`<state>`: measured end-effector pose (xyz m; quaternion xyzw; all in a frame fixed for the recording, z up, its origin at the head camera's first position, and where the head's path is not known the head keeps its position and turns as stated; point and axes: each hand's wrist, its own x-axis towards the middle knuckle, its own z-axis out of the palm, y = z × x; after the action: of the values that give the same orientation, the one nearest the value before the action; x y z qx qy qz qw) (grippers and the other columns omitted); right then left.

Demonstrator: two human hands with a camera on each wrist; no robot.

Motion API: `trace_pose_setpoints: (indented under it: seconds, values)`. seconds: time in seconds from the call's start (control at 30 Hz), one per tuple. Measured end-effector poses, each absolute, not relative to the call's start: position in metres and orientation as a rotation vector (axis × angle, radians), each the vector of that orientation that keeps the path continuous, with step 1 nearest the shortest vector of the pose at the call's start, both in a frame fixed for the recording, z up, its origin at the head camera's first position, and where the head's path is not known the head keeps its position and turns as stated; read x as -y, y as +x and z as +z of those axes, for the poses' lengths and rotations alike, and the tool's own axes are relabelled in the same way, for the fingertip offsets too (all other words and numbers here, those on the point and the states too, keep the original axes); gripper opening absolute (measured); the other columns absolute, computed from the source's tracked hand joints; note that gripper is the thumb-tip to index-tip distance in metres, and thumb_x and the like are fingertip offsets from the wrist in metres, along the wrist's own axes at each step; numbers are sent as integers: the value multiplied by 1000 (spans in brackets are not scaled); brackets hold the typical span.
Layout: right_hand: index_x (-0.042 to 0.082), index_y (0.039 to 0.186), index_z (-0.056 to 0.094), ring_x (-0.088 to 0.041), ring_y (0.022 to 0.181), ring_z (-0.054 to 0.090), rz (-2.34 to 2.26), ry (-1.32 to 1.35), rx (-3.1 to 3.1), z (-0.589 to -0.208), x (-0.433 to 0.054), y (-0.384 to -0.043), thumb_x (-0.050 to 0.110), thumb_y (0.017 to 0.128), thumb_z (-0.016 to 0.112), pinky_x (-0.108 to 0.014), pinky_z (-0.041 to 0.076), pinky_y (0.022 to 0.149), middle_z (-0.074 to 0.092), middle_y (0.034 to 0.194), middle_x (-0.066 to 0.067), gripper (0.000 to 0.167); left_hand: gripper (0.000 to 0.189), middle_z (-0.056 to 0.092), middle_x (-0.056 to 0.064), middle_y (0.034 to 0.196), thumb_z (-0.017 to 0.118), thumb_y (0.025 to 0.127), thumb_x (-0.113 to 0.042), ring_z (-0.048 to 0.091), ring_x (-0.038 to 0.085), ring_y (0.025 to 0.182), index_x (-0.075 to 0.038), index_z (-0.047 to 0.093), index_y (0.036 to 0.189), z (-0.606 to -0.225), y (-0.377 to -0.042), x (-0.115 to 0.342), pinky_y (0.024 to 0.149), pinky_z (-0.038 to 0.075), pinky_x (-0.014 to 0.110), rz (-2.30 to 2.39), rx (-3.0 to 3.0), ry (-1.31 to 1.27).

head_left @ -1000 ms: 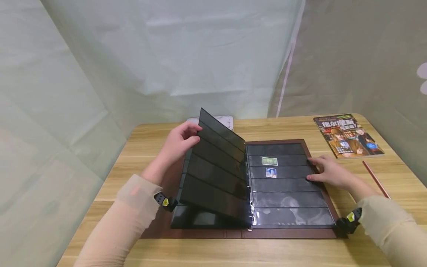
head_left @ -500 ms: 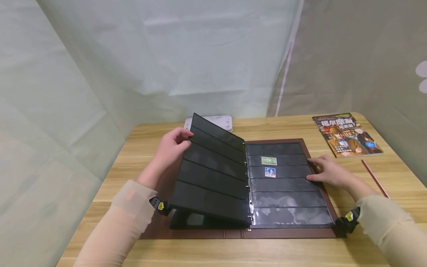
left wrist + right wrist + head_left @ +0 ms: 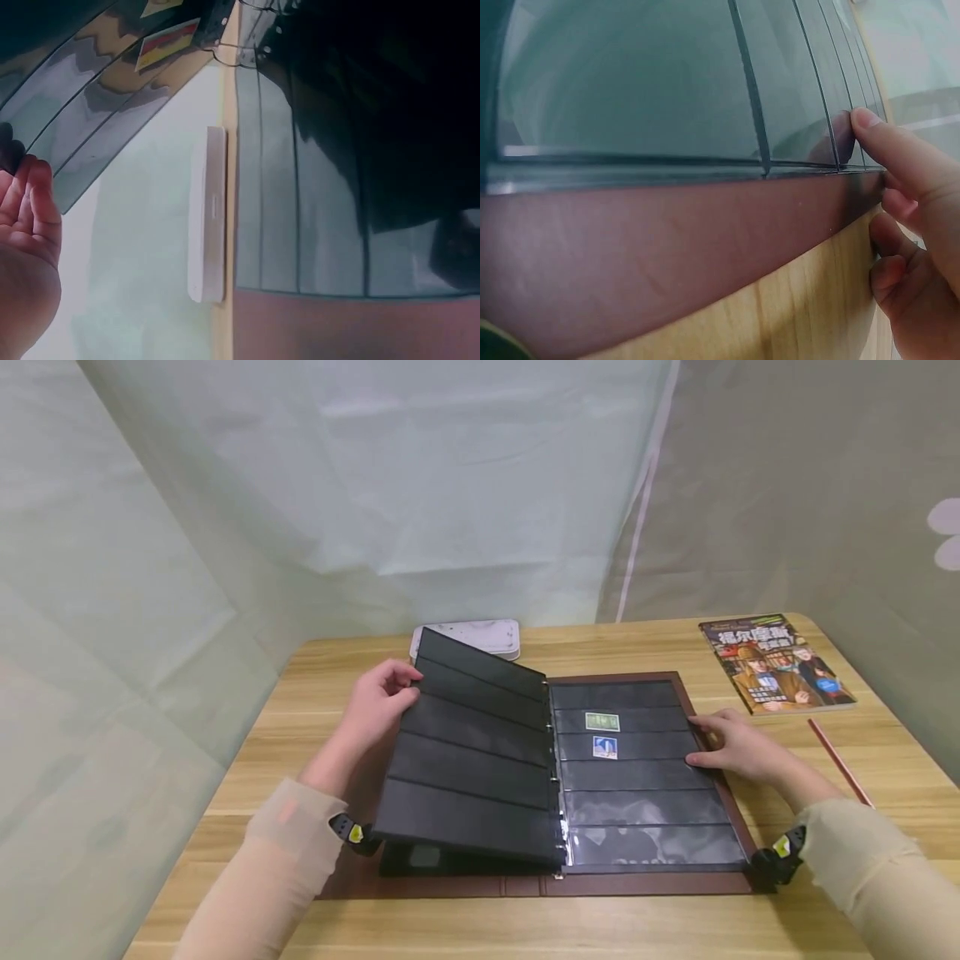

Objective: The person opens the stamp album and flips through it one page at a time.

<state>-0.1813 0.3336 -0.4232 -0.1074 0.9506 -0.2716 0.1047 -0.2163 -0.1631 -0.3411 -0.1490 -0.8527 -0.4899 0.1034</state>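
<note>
Across the wooden tabletop (image 3: 420,931), an open brown album (image 3: 645,885) is spread. Its right page (image 3: 630,774) is touched at the edge by the right hand (image 3: 741,750); whether it is gripped cannot be told. Farther left, a raised black leaf (image 3: 468,760), hung on metal rings, is pinched by the left hand (image 3: 369,706): by tugging it could be torn; by a loosened pinch, stamps (image 3: 169,45) on its underside could be jolted out.

Left hand (image 3: 375,703), on the outer edge of the raised black page (image 3: 472,752): lower, nearer the table's (image 3: 420,928) left edge than a second ago. Page swung down, flatter over the album's (image 3: 645,883) left half. Pages beneath (image 3: 450,860) more covered along the left edge. White case (image 3: 487,635), table's far edge: more exposed.
</note>
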Motion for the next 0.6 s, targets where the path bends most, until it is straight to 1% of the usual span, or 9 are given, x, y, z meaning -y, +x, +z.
trace_pose_setpoints:
  seconds: [0.17,0.27,0.43,0.6]
  values:
    - [-9,137,38,-44,107,43,-796,-322,-2809,-424,-334,-182,48,80,69,-59,37,85,35,125,-31,86,18,56,6,79,60,82,5,50,9,67,7,63,100,-352,-217,172,61,40,20,-1478,2549,-401]
    - [-9,137,39,-42,103,46,-796,-336,-2813,-424,-334,-182,47,80,70,-57,39,81,36,123,-31,86,19,58,7,80,59,83,3,52,10,67,6,63,101,-357,-216,178,60,41,22,-1448,2608,-377]
    - [-10,136,39,-41,101,47,-799,-354,-2814,-424,-335,-180,46,81,70,-55,40,79,36,122,-32,84,21,60,11,86,58,86,-3,53,18,75,2,62,105,-359,-209,183,66,42,26,-1374,2721,-339]
    - [-9,137,38,-44,105,45,-807,-341,-2806,-424,-335,-180,46,81,69,-57,39,82,35,124,-32,84,23,59,12,93,59,88,-7,53,21,81,1,60,110,-372,-211,192,71,44,30,-1375,2800,-327]
